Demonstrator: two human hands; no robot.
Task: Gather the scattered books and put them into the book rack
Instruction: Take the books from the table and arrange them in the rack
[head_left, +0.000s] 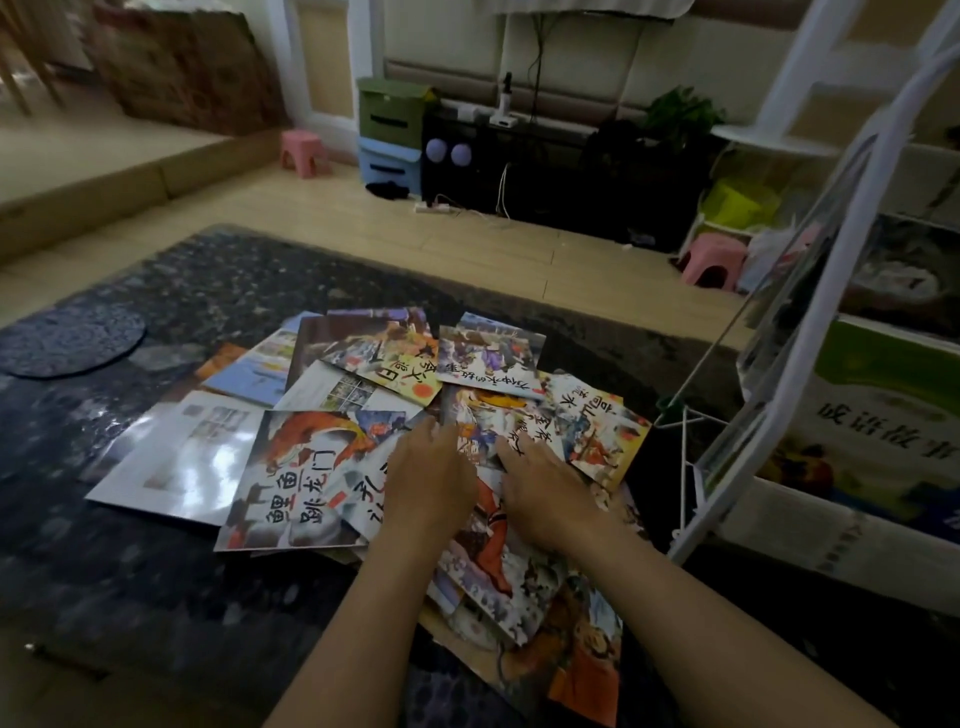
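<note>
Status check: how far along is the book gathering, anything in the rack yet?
Done: the white rack already holds some books, but whether any came from this pile cannot be told. In hand: the left hand and right hand rest flat on the middle of the pile of books, nothing lifted. Left: many books lie overlapping on the dark rug, none stacked.

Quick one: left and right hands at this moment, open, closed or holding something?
Left hand: open, fingers flat on the book pile.
Right hand: open, resting on the same pile, gripping nothing.
</note>
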